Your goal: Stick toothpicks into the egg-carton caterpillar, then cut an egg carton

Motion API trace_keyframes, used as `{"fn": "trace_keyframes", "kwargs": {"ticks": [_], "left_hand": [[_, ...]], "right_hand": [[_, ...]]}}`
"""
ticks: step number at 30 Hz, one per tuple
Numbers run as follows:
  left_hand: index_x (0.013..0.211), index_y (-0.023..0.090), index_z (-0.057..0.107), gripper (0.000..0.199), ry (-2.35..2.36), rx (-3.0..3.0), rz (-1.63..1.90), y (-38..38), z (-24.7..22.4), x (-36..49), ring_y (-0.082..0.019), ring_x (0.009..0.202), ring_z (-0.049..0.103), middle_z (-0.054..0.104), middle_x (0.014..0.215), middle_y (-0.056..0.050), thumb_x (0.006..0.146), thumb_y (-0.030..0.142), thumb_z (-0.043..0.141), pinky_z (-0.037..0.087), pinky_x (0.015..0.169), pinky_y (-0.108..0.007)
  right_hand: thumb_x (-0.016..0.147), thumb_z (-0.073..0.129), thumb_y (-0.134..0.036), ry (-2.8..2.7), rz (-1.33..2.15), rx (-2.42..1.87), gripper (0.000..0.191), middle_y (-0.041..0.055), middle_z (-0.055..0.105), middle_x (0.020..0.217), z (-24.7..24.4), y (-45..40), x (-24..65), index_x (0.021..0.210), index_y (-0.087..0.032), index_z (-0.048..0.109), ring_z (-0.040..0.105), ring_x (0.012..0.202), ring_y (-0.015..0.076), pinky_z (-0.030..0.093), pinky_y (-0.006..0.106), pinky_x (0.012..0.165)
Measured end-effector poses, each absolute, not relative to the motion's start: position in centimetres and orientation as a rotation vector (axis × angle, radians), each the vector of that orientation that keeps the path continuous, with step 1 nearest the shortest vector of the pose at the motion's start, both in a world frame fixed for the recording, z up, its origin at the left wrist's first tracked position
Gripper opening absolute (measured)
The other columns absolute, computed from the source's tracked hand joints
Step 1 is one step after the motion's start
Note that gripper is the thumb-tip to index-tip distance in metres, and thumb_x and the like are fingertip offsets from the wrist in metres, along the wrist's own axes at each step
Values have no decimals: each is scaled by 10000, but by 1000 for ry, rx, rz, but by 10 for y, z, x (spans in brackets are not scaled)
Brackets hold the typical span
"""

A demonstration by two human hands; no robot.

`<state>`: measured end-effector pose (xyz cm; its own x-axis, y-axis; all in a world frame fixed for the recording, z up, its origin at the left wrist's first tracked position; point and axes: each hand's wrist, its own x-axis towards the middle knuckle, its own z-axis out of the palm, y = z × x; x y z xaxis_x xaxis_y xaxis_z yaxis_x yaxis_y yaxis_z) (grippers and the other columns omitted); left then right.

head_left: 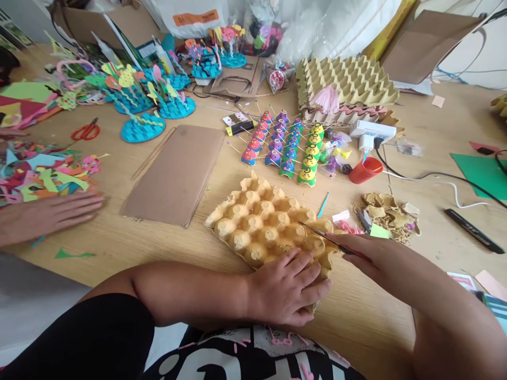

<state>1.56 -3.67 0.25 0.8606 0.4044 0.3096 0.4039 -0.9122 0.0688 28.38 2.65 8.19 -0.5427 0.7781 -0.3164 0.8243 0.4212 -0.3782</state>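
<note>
An upturned yellowish egg tray (253,221) lies on the table in front of me. My left hand (287,287) rests on its near right part, fingers spread over the cups and pressing on the pulp. My right hand (380,261) is closed round the dark, partly red handle of a knife (317,231). The knife's thin pointed blade lies against the tray's right part, between cups. How deep the tip goes, I cannot tell. Beyond the tray stand painted egg-carton caterpillars (291,145) in red, purple, blue-green and yellow-green.
Stacked egg trays (348,79) stand at the back. A brown cardboard sheet (178,171) lies left, near red-handled scissors (86,130) and paper scraps (47,169). Another person's hand (59,214) rests at far left. A red cup (365,170), power strip (372,129) and torn carton pieces (390,214) are right.
</note>
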Motion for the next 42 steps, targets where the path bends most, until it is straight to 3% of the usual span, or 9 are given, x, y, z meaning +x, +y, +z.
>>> {"fn": "trace_keyframes", "kwargs": {"ticks": [21, 29, 34, 39, 42], "left_hand": [[1523, 163, 519, 659, 663, 3031, 508, -37, 2, 17, -396, 1398, 507, 594, 1465, -170, 1013, 581, 514, 335, 1166, -535], [1515, 166, 532, 656, 649, 3028, 517, -36, 1, 16, -394, 1397, 515, 596, 1469, -172, 1017, 592, 507, 337, 1167, -542], [1519, 171, 525, 641, 668, 3030, 511, -37, 2, 16, -395, 1418, 502, 612, 1455, -148, 1032, 586, 476, 363, 1171, -535], [1509, 159, 529, 626, 652, 3027, 518, -36, 4, 15, -392, 1402, 510, 601, 1453, -156, 1034, 565, 485, 358, 1168, -532], [1500, 144, 530, 625, 648, 3006, 550, -36, 4, 16, -400, 1382, 520, 603, 1434, -169, 1028, 553, 496, 349, 1161, -541]], "right_hand": [[1065, 447, -405, 2550, -784, 1503, 447, 6, 782, 1282, 80, 30, 270, 1483, -403, 605, 780, 1092, 266, 640, 408, 871], [1055, 469, -397, 2574, -795, 1472, 441, 10, 797, 1242, 80, 28, 287, 1466, -373, 626, 790, 1025, 249, 637, 376, 833], [1075, 433, -400, 2609, -639, 1482, 447, 6, 789, 1259, 84, 28, 277, 1497, -417, 580, 789, 1027, 260, 622, 380, 811], [1080, 422, -409, 2729, -529, 1630, 426, 80, 797, 1204, 89, 23, 258, 1458, -274, 567, 788, 942, 259, 587, 343, 703], [1085, 409, -360, 2781, -505, 1597, 388, 94, 794, 1187, 84, 23, 247, 1422, -243, 562, 780, 970, 256, 580, 339, 731]]}}
